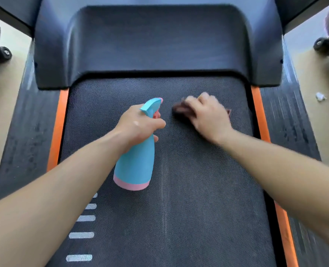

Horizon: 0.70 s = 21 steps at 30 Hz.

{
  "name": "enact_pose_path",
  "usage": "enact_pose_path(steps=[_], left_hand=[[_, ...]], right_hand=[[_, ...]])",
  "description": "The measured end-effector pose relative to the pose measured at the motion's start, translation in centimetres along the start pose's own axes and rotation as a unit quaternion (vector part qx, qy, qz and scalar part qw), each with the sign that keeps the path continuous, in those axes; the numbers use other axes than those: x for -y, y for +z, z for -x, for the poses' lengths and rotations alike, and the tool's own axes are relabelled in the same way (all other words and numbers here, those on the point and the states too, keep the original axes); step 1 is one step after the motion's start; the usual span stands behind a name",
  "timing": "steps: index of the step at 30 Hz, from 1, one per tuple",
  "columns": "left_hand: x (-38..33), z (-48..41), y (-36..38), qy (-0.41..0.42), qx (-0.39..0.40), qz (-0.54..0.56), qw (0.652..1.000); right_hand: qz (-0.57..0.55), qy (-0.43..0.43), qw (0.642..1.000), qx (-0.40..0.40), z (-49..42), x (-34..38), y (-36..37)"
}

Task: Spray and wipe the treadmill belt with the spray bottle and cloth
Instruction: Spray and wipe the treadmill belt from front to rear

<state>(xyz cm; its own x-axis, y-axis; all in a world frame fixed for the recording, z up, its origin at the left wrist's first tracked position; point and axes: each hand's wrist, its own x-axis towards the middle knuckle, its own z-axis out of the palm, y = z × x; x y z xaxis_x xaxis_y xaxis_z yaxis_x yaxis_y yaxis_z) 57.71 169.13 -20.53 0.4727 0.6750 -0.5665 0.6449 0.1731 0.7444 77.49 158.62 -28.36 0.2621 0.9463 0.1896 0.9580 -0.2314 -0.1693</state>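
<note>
At frame centre, left hand (138, 125) grips the spray bottle (135, 160); right hand (208, 116) presses the cloth (181, 109) on the treadmill belt (198, 189). Wiping seems underway; unwiped belt likely comes next.

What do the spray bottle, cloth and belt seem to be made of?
Spray bottle: likely matte plastic, evenly blue and pink, no glare. Cloth: probably soft fabric, crumpled under the right hand; blurred. Belt: seemingly rubbery, with fine dotted texture.
</note>
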Motion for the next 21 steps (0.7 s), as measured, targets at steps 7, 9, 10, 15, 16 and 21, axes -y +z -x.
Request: enact_pose_path(steps=[7,9,10,15,16,21], left_hand=[[0.2,-0.3,-2.3,-0.011,-0.019,0.004,1.000],[0.6,-0.4,-3.2,-0.020,-0.027,0.006,0.999],[0.8,-0.4,-3.6,-0.022,-0.030,0.009,0.999],[2.3,-0.3,-4.9,-0.031,-0.038,-0.004,0.999],[2.6,-0.2,-5.1,-0.033,-0.036,0.001,0.999],[3.3,0.7,-5.8,-0.044,-0.031,0.004,0.999]], right_hand=[[-0.030,-0.017,0.999,-0.003,4.2,4.8,1.1],[-0.064,-0.136,0.988,0.041,7.8,7.4,1.6],[-0.070,-0.179,0.980,0.057,8.3,7.5,1.8],[-0.045,-0.066,0.997,-0.011,-0.2,4.5,2.5],[-0.035,0.001,0.999,-0.010,-2.6,3.8,2.3],[-0.022,0.039,0.999,-0.016,-2.4,5.4,2.4]])
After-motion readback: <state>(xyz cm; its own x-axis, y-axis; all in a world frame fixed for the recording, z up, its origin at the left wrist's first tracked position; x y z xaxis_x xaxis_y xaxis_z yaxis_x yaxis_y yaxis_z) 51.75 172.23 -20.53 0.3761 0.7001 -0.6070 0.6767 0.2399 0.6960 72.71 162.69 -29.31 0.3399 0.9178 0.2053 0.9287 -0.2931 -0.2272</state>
